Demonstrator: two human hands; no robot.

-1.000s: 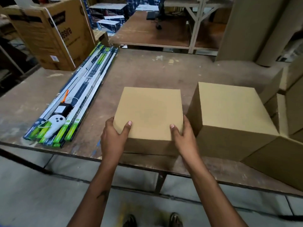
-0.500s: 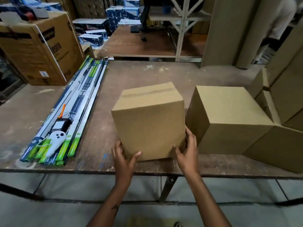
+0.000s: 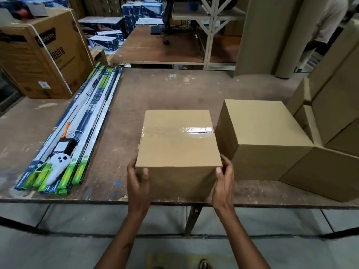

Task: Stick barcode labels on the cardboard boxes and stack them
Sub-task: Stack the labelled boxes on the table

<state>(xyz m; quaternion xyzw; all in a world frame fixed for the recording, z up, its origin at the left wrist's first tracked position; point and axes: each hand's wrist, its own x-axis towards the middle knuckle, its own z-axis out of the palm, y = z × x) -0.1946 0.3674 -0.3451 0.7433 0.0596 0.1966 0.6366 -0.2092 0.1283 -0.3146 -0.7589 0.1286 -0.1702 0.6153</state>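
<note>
At the bench (image 3: pixel 174 90) edge, left hand (image 3: pixel 138 181) and right hand (image 3: pixel 223 178) clasp the taped box (image 3: pixel 178 152) by its near corners; it looks stiff, light, slick only along the tape.

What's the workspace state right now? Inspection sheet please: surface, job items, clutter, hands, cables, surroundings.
Surface: worn wooden table, scuffed, paint flecks.
Job's things: taped box at the near edge, tape seam up; plain box close on its right; more cartons further right. No barcode label seen.
Clutter: long tube-light packs at left, white handheld device lying on them.
Hands: left hand and right hand hold the taped box by its near corners.
Cables: thin white cord at the device.
Surroundings: large printed carton back left, second table behind, blue boxes beyond.
</note>
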